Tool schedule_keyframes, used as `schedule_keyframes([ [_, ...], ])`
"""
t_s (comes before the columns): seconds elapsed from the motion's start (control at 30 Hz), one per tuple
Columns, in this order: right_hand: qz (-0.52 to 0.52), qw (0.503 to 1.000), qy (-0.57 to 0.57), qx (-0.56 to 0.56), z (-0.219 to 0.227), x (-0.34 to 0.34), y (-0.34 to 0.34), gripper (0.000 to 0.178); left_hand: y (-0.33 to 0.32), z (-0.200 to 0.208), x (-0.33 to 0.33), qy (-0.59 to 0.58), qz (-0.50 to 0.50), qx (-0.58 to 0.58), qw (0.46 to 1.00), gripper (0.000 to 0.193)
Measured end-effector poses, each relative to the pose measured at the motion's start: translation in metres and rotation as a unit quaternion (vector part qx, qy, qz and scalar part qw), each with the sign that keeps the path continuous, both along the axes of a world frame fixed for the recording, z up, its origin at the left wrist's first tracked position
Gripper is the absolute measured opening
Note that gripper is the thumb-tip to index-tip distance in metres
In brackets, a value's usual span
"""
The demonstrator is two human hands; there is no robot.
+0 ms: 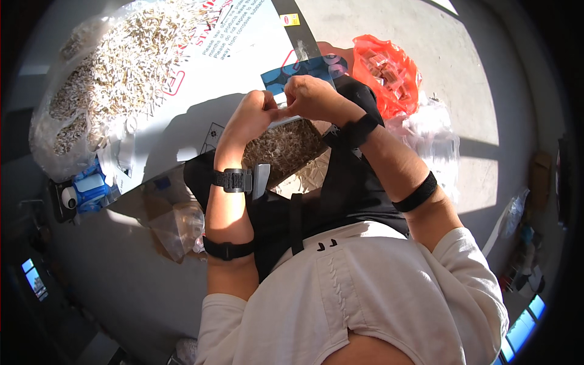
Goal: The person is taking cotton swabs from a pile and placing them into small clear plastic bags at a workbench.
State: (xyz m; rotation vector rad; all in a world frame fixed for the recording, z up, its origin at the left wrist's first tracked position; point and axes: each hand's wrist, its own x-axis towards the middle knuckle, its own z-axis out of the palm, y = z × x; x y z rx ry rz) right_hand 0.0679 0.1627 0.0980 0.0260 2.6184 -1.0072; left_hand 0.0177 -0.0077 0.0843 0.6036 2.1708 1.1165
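My left hand and my right hand meet fingertip to fingertip at the table's near edge. Both are closed in a pinch. Whatever lies between the fingertips is too small and too hidden to name. Just beneath them, between my knees, is a dark open box filled with a tangle of thin brownish pieces. A blue, dark-patterned sheet lies on the table just beyond my hands. Shadows of my arms and hands fall across the white tabletop.
A large clear bag with a heap of small pale pieces covers the table's left. Beside it sits a blue-and-white container. On the right are a red bag holding small packets and clear plastic bags.
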Motion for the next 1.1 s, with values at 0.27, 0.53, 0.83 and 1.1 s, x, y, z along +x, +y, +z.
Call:
schedule_keyframes([
  [0.27, 0.085, 0.921, 0.379, 0.001, -0.035, 0.018, 0.006, 0.019, -0.001, -0.017, 0.023, 0.289, 0.059, 0.071, 0.953, 0.012],
  [0.53, 0.017, 0.931, 0.334, -0.146, -0.036, 0.018, 0.007, 0.017, -0.005, -0.016, 0.023, 0.347, 0.052, 0.143, 0.925, 0.009],
  [0.83, 0.058, 0.903, 0.423, -0.048, -0.036, 0.016, 0.003, 0.012, -0.001, -0.028, 0.028, 0.489, 0.028, 0.028, 0.871, 0.017],
  [1.1, 0.016, 0.908, 0.411, -0.086, -0.034, 0.017, 0.006, 0.016, -0.014, -0.016, 0.023, 0.356, 0.063, 0.143, 0.921, 0.01],
])
